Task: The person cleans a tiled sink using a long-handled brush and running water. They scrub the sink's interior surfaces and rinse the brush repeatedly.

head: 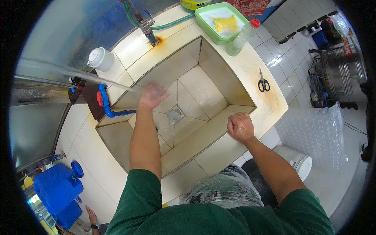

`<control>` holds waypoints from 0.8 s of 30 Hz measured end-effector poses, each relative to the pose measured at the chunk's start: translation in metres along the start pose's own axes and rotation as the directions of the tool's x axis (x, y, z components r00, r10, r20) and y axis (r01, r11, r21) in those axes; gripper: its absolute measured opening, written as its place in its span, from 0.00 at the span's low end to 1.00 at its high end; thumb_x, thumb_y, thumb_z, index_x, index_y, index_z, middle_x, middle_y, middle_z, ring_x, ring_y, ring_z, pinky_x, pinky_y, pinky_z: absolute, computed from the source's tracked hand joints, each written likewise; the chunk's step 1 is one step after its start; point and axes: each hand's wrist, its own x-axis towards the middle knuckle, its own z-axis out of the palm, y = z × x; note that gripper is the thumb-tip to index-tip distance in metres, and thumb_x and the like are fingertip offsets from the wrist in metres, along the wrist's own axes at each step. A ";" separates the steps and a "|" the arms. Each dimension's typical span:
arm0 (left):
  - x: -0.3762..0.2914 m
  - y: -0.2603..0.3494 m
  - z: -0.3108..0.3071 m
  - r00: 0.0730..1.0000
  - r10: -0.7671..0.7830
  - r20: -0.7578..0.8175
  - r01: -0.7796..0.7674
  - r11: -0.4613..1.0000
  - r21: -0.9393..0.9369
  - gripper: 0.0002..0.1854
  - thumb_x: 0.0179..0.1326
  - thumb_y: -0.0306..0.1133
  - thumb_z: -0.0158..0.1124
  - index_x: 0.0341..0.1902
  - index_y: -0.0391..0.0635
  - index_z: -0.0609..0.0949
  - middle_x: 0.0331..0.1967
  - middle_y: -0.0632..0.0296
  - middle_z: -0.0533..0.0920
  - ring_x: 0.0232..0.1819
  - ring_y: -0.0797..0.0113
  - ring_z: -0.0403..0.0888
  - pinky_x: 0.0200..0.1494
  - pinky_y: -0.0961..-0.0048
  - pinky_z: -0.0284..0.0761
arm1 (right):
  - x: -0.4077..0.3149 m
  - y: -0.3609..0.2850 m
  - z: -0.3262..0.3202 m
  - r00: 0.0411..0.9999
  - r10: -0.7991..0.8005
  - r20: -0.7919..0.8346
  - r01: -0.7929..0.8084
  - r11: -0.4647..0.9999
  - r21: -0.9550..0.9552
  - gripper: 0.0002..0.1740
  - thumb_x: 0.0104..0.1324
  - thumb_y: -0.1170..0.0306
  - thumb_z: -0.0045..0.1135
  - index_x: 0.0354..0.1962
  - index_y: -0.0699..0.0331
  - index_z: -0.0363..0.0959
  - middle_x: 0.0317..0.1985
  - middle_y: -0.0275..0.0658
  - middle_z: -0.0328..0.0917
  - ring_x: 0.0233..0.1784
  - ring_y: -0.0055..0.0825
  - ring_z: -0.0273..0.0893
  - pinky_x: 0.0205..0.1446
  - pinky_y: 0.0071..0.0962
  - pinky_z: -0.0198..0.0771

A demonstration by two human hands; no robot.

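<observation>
My left hand (153, 96) is over a tiled sink basin (202, 77), palm showing and fingers spread, holding nothing. A stream of water (97, 78) comes from the upper left and meets this hand. Wet tiles surround the square floor drain (175, 114) at the bottom of the basin. My right hand (241, 127) rests curled on the basin's near right rim and looks wet; nothing shows in it. Beyond it, black-handled scissors (263, 82) lie on the tiled ledge. A blue pipe (109, 111) with a red valve handle (100, 99) enters at the left.
On the far ledge are a green plastic tub (218, 36) with a yellow scrubber (225, 24), a red-capped bottle (239, 42), a tap (146, 26) and a white lidded jug (100, 58). Blue jerrycans (57, 188) and another person's hand (91, 216) are lower left. Bubble wrap (314, 135) lies right.
</observation>
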 end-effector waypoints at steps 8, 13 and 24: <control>-0.016 0.022 -0.003 0.993 -0.113 0.043 0.096 0.955 0.282 0.32 0.81 0.45 0.37 0.78 0.32 0.60 0.77 0.38 0.63 0.77 0.38 0.62 0.75 0.40 0.62 | -0.001 0.001 -0.001 1.000 0.008 0.000 -0.008 1.000 0.012 0.04 0.54 0.72 0.60 0.22 0.60 0.75 0.22 0.41 0.76 0.32 0.40 0.77 0.43 0.38 0.67; -0.023 0.026 -0.002 0.981 -0.174 0.082 0.137 0.933 0.333 0.31 0.80 0.43 0.39 0.75 0.30 0.65 0.73 0.39 0.70 0.73 0.41 0.69 0.75 0.47 0.66 | 0.001 -0.001 -0.003 1.000 0.022 0.016 -0.022 1.000 0.011 0.06 0.55 0.72 0.60 0.21 0.60 0.74 0.22 0.41 0.76 0.31 0.40 0.77 0.44 0.38 0.67; -0.024 0.025 -0.001 0.990 -0.132 0.043 0.103 0.908 0.407 0.28 0.79 0.40 0.39 0.70 0.29 0.71 0.67 0.40 0.77 0.66 0.45 0.78 0.71 0.54 0.72 | 0.000 -0.002 -0.003 1.000 0.030 0.001 -0.030 0.999 0.014 0.05 0.56 0.72 0.60 0.22 0.61 0.75 0.23 0.41 0.77 0.32 0.40 0.78 0.45 0.38 0.69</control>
